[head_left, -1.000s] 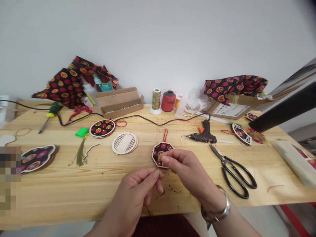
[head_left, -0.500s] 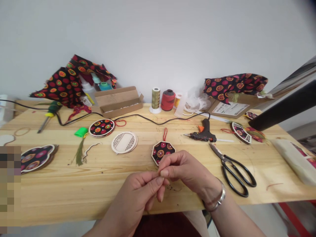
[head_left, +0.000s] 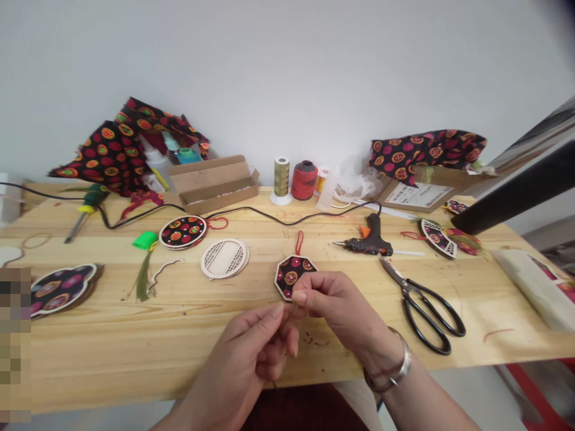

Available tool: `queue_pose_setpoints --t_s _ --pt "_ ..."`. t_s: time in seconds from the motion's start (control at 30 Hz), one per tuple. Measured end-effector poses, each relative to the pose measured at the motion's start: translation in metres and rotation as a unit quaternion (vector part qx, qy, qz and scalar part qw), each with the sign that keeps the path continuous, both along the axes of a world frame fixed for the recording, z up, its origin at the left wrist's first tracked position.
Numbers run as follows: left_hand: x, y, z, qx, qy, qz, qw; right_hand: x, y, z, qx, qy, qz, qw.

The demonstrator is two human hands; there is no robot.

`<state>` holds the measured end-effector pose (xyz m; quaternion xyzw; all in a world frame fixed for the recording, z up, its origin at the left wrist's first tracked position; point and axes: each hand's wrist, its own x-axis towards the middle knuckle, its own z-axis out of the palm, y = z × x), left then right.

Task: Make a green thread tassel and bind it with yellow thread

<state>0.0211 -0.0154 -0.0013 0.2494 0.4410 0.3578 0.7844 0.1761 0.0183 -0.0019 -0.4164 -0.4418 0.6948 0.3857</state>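
Observation:
My left hand [head_left: 256, 347] is closed in a pinch, with thumb and forefinger together low in front of me. Just to its right, my right hand [head_left: 335, 302] pinches too, a bracelet on its wrist. A faint strand that looks like thin thread [head_left: 290, 307] runs between the fingertips; its ends are hidden. Right behind my right fingers lies an octagonal ornament [head_left: 290, 275], black patterned fabric in a pale wooden frame, with a red cord loop [head_left: 299, 242] on top. My right hand covers its lower right part.
Black-handled scissors [head_left: 426, 311] and a glue gun [head_left: 368, 237] lie to the right. Thread spools [head_left: 304, 181] stand by the wall. A round wooden piece [head_left: 224, 258], a round fabric ornament [head_left: 182, 232], a green tassel [head_left: 146, 272] and a screwdriver [head_left: 85, 209] lie to the left.
My hands have drawn slightly apart, so a short gap with a thin strand shows between the fingertips. The view has shifted a little; the things on the table stay put.

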Motion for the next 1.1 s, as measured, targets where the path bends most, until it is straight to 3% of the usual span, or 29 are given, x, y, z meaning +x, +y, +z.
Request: queue_pose_setpoints --t_s 0.3,0.67,0.93,1.1 --pt "0.003 0.000 -0.003 -0.022 -0.018 0.032 0.999 -0.001 0.000 -0.003 0.021 -0.063 -0.022 0.998" --pt "0.003 0.001 -0.007 -0.019 -0.019 0.009 1.000 -0.002 0.000 0.001 0.023 -0.065 -0.032 0.997" --pt "0.002 0.001 -0.006 0.016 0.031 -0.001 0.999 -0.005 0.000 0.006 0.034 -0.086 -0.027 0.995" --pt "-0.003 0.001 -0.004 0.060 0.088 0.024 0.994 -0.007 -0.002 0.011 0.048 -0.033 -0.041 0.997"
